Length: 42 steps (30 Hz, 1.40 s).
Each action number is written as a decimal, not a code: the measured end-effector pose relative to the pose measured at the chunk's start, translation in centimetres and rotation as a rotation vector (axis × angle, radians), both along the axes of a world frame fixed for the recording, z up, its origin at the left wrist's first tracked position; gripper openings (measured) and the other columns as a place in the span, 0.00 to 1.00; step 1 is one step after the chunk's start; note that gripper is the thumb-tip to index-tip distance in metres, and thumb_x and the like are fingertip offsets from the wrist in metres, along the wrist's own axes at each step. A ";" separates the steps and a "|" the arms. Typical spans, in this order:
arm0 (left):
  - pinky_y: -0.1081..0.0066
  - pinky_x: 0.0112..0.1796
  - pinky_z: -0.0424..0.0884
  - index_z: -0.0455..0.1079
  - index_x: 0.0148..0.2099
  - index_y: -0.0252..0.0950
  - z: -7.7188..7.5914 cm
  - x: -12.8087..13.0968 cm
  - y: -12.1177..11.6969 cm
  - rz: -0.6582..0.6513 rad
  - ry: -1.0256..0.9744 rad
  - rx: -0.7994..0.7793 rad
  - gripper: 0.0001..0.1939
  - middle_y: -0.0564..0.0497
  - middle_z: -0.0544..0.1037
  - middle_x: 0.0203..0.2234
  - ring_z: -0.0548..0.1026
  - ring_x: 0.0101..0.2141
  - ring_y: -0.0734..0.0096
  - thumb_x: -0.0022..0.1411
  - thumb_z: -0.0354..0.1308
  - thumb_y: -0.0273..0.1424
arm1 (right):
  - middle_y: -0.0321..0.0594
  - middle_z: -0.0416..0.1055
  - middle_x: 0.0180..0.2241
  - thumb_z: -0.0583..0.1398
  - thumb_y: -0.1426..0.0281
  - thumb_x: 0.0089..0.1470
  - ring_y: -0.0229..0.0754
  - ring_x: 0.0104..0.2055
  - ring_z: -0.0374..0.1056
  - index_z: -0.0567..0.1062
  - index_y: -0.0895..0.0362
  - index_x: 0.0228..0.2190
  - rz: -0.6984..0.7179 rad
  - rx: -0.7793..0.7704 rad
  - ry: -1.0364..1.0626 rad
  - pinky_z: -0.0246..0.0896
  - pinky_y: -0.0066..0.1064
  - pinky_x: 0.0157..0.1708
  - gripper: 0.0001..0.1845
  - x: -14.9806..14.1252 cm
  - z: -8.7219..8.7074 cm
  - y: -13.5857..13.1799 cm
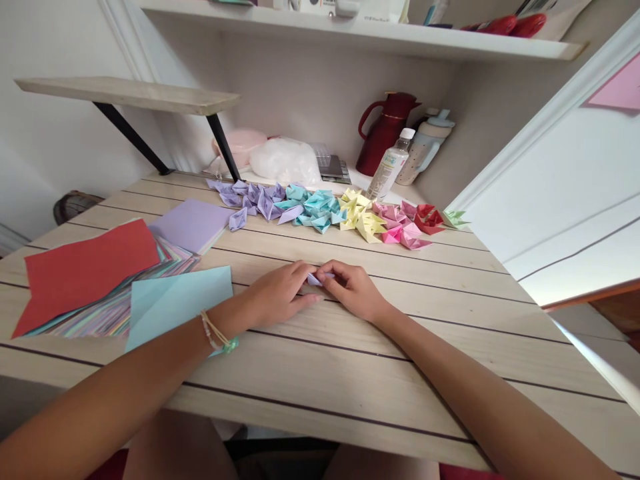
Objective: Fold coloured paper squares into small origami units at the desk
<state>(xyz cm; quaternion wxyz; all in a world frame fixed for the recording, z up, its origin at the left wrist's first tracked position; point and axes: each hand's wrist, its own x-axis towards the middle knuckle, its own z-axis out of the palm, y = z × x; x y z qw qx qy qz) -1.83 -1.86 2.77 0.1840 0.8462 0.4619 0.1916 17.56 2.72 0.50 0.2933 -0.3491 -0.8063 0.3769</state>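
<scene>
Lilac paper piece [315,280]: small, folded, between both hands, at or just above the tabletop [350,373]. Right hand [353,288]: thumb and forefinger closed in a pinch on the paper. Left hand [275,292]: fingers curved over the paper's left side, thumb held apart; cannot tell whether gripping or merely steadying. Low position probably for firm backing and fine control.

Folded paper pieces [265,200] in a band toward the back, grouped by colour, lilac at left through to green at right; presumably sorted, and set back for working room. Stack of sheets [107,303] at left, likely for easy reach; blue sheet [173,297] partly under left forearm [150,377].

Hard to make out: fold shape, mostly finger-covered. Unclear: contents of plastic bag [285,161]. Cut off at top: items on upper shelf [350,30].
</scene>
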 end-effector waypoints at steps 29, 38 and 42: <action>0.61 0.44 0.67 0.60 0.52 0.38 -0.8 0.2 -0.1 -0.022 -0.084 -0.004 0.18 0.45 0.70 0.44 0.69 0.45 0.60 0.59 0.55 0.34 | 0.37 0.72 0.30 0.54 0.65 0.56 0.35 0.27 0.61 0.72 0.57 0.34 0.012 0.007 -0.009 0.56 0.27 0.28 0.10 0.1 0.2 -0.2; 0.63 0.43 0.67 0.61 0.50 0.38 -0.4 0.3 -0.3 -0.015 -0.092 -0.027 0.17 0.45 0.70 0.44 0.70 0.43 0.62 0.59 0.55 0.34 | 0.36 0.73 0.30 0.54 0.66 0.55 0.35 0.26 0.62 0.73 0.57 0.33 0.009 0.019 -0.011 0.56 0.26 0.28 0.09 0.1 0.1 -0.2; 0.62 0.43 0.67 0.61 0.50 0.38 -0.3 0.3 -0.3 -0.012 -0.087 -0.030 0.16 0.46 0.71 0.44 0.70 0.43 0.61 0.59 0.55 0.34 | 0.37 0.73 0.30 0.54 0.66 0.55 0.35 0.26 0.61 0.73 0.57 0.33 0.008 0.022 -0.016 0.56 0.26 0.27 0.10 0.1 0.1 -0.1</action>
